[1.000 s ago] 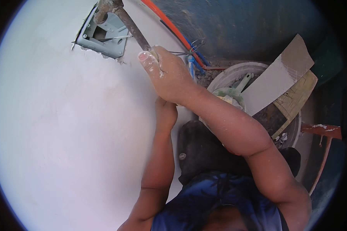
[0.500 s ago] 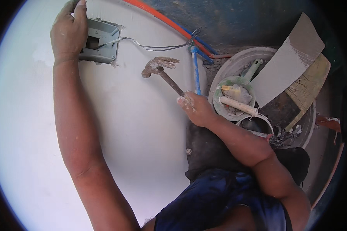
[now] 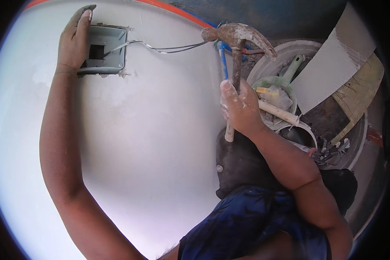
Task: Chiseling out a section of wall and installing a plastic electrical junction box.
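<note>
A claw hammer (image 3: 238, 34) with a whitish, worn head stands nearly upright in my right hand (image 3: 242, 108). My fingers wrap round its handle, and the butt sticks out below the fist. At the upper left, a grey electrical box (image 3: 112, 50) is set into the white wall, with a dark square opening inside it. My left hand (image 3: 73, 45) lies against the box's left side, its thumb and a finger stretched upward; its other fingers are mostly hidden. Thin silvery wires (image 3: 160, 48) come out of the box and run right, behind the hammer head.
To the right stands a large round tub (image 3: 362, 143) with a green dipper (image 3: 290, 76), a white tube (image 3: 279, 112) and a small bucket (image 3: 310, 130) in it. Flat board pieces (image 3: 329, 69) lean across it. An orange conduit (image 3: 173, 11) and a blue pipe (image 3: 223, 60) run nearby.
My right hand has moved right and swung the hammer upright, away from the wall's middle. My left hand stays at the box, its fingers straighter. The view has shifted slightly.
</note>
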`<control>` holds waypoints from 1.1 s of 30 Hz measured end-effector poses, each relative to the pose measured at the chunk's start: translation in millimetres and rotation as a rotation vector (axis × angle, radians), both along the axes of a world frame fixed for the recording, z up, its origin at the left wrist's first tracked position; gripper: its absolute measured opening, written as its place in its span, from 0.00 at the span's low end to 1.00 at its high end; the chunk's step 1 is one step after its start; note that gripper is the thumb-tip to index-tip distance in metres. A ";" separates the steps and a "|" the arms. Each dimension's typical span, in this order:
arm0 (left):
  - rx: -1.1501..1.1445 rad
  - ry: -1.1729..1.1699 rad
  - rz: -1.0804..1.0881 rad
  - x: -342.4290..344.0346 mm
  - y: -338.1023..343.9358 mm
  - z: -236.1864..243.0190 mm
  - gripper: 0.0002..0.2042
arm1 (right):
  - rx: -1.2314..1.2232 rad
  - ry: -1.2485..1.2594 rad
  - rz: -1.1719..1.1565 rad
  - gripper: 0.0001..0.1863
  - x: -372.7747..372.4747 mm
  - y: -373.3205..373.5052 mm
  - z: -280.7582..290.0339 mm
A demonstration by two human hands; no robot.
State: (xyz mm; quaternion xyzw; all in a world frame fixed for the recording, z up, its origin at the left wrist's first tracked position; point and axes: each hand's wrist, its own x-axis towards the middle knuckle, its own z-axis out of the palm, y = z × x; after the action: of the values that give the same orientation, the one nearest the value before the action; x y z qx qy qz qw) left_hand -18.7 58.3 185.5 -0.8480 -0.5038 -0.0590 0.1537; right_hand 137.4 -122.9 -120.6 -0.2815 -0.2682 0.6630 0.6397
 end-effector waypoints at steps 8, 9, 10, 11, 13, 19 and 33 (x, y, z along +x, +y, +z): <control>-0.140 -0.145 -0.001 -5.9 2.3 4.5 0.26 | -0.197 0.381 0.094 0.25 9.5 18.4 4.7; -0.166 -0.246 0.043 -2.7 2.4 5.0 0.27 | -0.180 0.309 0.097 0.25 9.5 18.8 3.7; -0.191 -0.348 0.089 0.1 2.3 5.8 0.28 | -0.163 0.237 0.100 0.25 7.9 18.7 1.7; -0.199 -0.339 0.097 6.4 1.9 7.0 0.28 | -0.172 0.246 0.105 0.25 5.1 17.5 -1.5; -0.329 -0.637 0.168 15.5 3.1 7.2 0.30 | -0.118 0.113 0.167 0.25 -3.8 8.9 -12.0; -0.501 -0.334 0.246 14.1 31.8 28.5 0.30 | -0.077 0.086 0.299 0.25 -42.1 -27.7 3.6; -0.775 -0.342 0.230 12.6 47.9 28.1 0.34 | 0.028 -0.187 0.204 0.20 -70.0 -20.7 97.7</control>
State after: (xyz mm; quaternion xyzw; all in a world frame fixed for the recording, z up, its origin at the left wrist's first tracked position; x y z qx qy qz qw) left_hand -6.1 106.2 213.7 -0.7594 -0.5981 0.0126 -0.2558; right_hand 67.3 -143.5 -22.9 -0.3043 -0.3631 0.6918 0.5450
